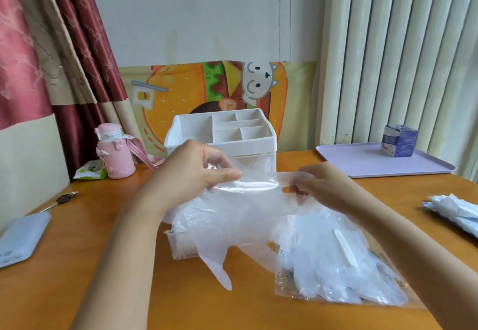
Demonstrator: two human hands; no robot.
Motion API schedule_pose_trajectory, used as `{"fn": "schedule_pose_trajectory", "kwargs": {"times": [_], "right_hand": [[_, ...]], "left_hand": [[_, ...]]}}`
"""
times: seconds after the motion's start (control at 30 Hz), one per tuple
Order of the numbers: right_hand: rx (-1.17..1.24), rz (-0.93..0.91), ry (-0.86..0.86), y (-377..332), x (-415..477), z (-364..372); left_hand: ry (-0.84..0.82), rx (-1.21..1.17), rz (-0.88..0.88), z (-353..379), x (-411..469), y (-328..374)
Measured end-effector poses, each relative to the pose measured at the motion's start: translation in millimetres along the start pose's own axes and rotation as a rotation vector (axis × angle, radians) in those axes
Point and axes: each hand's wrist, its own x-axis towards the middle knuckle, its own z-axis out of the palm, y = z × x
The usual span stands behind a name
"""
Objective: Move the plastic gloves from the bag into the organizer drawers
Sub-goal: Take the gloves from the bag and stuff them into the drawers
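A thin clear plastic glove point(232, 221) hangs spread between both hands above the table, fingers pointing down. My left hand point(191, 171) pinches its cuff at the left. My right hand point(320, 187) pinches the cuff's other end. Under the glove a clear drawer point(181, 245) stands pulled out in front of the white organizer point(222, 133), which has open compartments on top. The bag point(336, 272), a clear pouch with several more gloves in it, lies flat on the table at the lower right, below my right forearm.
On the wooden table point(90, 239) are a pink bottle point(115, 152) and a small green packet point(90, 171) at the back left, a key point(62, 199), a grey-blue device point(22, 239) at the left edge, a lilac tray point(382, 161) with a blue carton point(399, 140), and a wrapped packet point(455, 213) at far right.
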Motion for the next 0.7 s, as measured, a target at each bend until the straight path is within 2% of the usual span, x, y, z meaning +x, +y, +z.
{"fn": "schedule_pose_trajectory", "kwargs": {"times": [0.07,0.13,0.17,0.27,0.33,0.53,0.63,0.7], "right_hand": [[0.208,0.045,0.027,6,6,0],[0.458,0.063,-0.116,2,9,1],[0.461,0.043,-0.196,-2,11,2],[0.168,-0.049,-0.333,-11,14,11],[0.068,-0.058,-0.233,-14,22,12],[0.004,-0.099,0.206,-30,61,2],[-0.219,-0.099,0.484,-35,65,6],[-0.305,-0.213,0.651,-41,50,19]], "left_hand": [[0.060,-0.027,0.001,-6,1,-7],[0.081,-0.041,0.001,-8,3,-13],[0.086,-0.041,0.006,-7,4,-15],[0.139,-0.024,0.014,-3,9,-25],[0.189,-0.002,-0.019,-2,14,-33],[0.273,0.051,-0.203,1,24,-69],[0.298,0.186,-0.273,4,23,-75],[0.290,0.250,-0.306,5,23,-74]]}}
